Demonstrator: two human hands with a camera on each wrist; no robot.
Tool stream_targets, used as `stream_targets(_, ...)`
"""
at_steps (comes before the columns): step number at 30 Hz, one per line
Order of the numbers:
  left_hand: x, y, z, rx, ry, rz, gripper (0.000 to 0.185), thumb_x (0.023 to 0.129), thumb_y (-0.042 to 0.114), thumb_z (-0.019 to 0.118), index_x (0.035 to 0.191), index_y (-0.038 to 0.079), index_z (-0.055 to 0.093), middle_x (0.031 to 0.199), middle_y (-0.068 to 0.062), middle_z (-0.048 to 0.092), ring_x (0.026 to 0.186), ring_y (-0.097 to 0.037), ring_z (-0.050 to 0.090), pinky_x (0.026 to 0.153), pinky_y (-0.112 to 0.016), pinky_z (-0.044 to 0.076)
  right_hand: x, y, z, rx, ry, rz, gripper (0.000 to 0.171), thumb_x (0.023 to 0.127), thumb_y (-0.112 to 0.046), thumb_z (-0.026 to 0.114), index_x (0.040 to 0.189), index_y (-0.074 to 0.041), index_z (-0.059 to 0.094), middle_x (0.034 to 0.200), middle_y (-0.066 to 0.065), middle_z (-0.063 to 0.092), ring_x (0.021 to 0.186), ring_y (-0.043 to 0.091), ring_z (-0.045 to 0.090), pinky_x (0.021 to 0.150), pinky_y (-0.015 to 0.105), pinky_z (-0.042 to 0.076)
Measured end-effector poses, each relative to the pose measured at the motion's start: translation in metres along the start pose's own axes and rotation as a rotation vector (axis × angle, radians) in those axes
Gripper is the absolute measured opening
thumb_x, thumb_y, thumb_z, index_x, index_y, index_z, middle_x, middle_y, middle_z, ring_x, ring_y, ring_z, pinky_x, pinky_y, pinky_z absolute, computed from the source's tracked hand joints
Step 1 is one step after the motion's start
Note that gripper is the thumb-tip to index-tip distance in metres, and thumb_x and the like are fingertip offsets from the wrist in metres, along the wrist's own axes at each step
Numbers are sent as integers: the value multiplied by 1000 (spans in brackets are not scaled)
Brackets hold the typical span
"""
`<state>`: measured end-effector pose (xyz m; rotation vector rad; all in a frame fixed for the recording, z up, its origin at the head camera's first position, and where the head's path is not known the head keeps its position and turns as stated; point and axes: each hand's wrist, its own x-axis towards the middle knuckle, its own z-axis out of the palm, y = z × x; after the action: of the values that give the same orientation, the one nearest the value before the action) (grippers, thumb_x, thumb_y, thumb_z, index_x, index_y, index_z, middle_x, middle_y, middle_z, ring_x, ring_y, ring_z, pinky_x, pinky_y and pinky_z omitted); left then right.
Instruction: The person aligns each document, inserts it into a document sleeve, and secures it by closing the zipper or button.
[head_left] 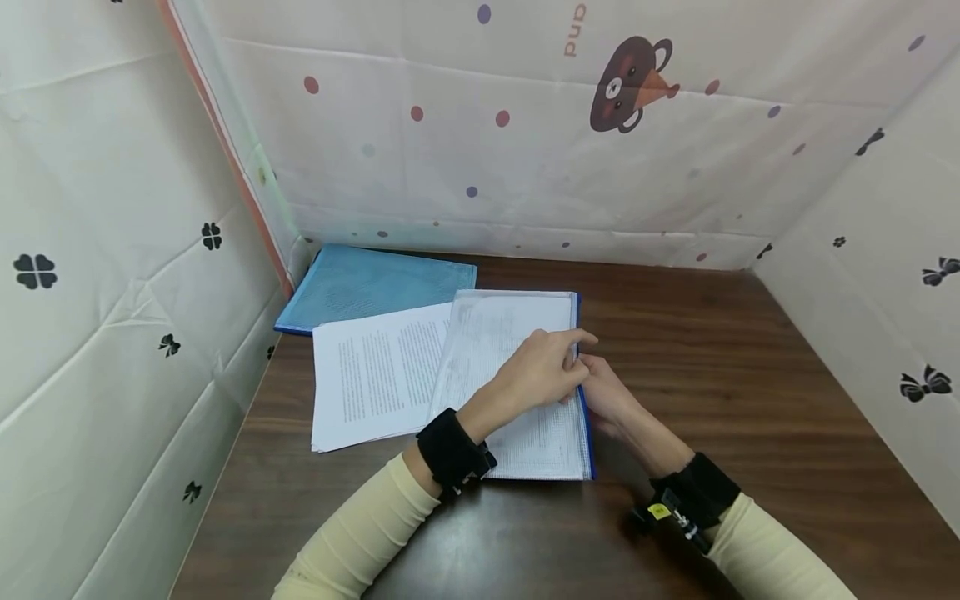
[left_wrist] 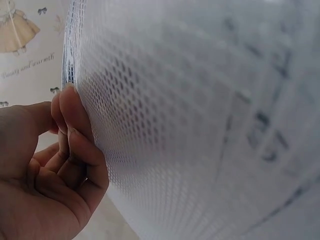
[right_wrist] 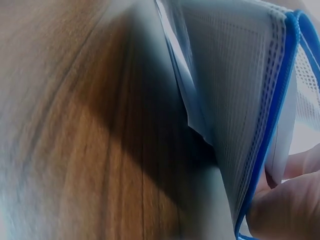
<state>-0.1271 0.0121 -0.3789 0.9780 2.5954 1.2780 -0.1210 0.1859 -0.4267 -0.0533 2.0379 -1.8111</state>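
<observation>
Blue pouch: lies flat at the upper left of the table, against the patterned wall; the paper stack covers its near edge.
Paper stack: printed sheets lying left of centre, their right part tucked under the mesh pouch.
Mesh pouch: clear mesh with a blue zip edge along its right side, at the centre of the frame, printed pages inside it; in the right wrist view that edge is lifted off the wood and sheets show in the gap.
Left hand: lies across the top of the mesh pouch, fingers curled at the blue edge; the left wrist view shows the fingertips pressed against the mesh, so the grip looks clenched on the pouch edge.
Right hand: just right of the blue edge, touching it, partly hidden behind the left hand; whether its grip holds the edge cannot be told.
</observation>
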Motion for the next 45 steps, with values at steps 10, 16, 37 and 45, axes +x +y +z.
stream_targets(10,-2,-2,-3,-11,5,-14,46,100,10,62,146,8,62,52,10,58,41,-7,45,43,-19,27,5,-6,-9,-115,-31,-35,16,108,-10,52,99,-3,64,85,5,66,82,20,65,73,31,54)
stream_targets(16,-2,-1,-5,-23,5,-25,47,100,11,62,147,9,61,53,9,59,41,-8,48,42,-20,27,7,-18,-34,-205,-67,1,32,106,-7,55,134,7,61,91,8,68,77,17,63,66,28,53)
stream_targets(37,-6,3,-5,-51,-118,-7,29,103,11,62,131,7,70,50,9,60,44,-12,58,44,-20,27,41,-34,-67,-379,153,-76,88,104,-51,65,169,-9,23,169,21,31,152,43,34,121,65,28)
stream_targets(45,-5,8,-4,-36,-137,7,19,102,9,62,116,9,74,49,9,60,49,-10,65,46,-20,31,42,-23,-75,-188,142,30,64,110,-38,59,152,7,42,136,17,57,116,22,61,103,36,52)
